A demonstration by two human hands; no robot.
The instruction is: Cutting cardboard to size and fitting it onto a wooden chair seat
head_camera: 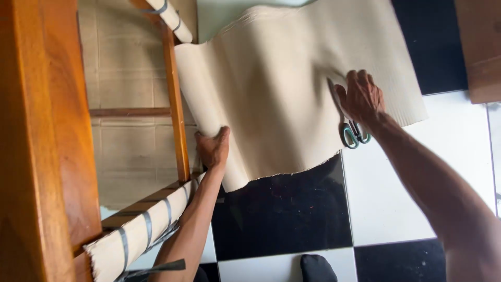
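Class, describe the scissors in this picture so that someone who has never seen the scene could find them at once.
Start at the big sheet of beige corrugated cardboard spread over the black-and-white tiled floor. Follow its lower right edge to the right hand. The scissors lie under it, the only thing with teal-green looped handles.

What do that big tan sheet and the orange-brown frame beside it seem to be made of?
The tan sheet looks like single-face corrugated cardboard: matte, finely ribbed, with a ragged cut edge. The frame looks like varnished wood: warm orange-brown, with grain and a slight gloss.
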